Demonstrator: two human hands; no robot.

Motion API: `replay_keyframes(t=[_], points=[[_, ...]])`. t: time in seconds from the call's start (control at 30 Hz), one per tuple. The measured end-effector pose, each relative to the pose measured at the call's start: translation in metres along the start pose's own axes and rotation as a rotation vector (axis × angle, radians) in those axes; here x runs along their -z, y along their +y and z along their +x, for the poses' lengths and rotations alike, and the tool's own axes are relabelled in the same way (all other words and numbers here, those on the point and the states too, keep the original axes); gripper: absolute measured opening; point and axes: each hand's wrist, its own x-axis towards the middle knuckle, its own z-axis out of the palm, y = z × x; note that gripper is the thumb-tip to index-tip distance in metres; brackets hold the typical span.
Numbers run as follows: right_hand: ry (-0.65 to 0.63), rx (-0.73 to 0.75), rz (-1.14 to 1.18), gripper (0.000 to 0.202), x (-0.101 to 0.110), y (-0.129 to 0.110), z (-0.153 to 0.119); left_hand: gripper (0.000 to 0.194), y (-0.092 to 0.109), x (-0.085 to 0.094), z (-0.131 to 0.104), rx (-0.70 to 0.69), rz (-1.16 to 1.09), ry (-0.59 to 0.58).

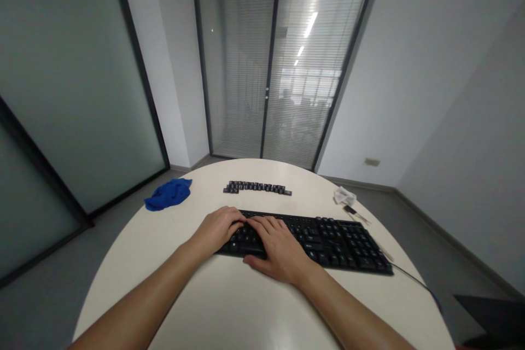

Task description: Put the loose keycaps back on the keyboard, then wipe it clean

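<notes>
Keyboard [334, 243], 1, lies under left hand [219, 228] and right hand [282, 254], grip of fingers [267, 224] hard to tell.

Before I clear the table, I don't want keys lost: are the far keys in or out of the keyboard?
Out: the far keys lie on the table beyond the keyboard, apart from it.

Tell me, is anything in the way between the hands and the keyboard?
Nothing I can see: the left hand and right hand are both on the keyboard. The loose keys lie beyond it. What's under the hands is hidden.
</notes>
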Motion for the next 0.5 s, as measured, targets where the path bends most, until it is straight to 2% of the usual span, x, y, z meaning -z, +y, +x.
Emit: replay_keyframes(t=[0.1,0.3,0.5], points=[[-0.001,-0.004,0.011,0.068,0.000,0.000,0.000,0.020,0.002,-0.001,0.000,0.000,0.007,0.002],[-0.025,0.001,-0.019,0.066,0.000,0.000,0.000,0.017,-0.005,-0.005,0.000,0.130,-0.069,0.027],[-0.046,-0.002,-0.044,0.067,0.000,0.001,0.000,0.019,-0.002,0.005,-0.003,0.096,-0.061,0.022]])
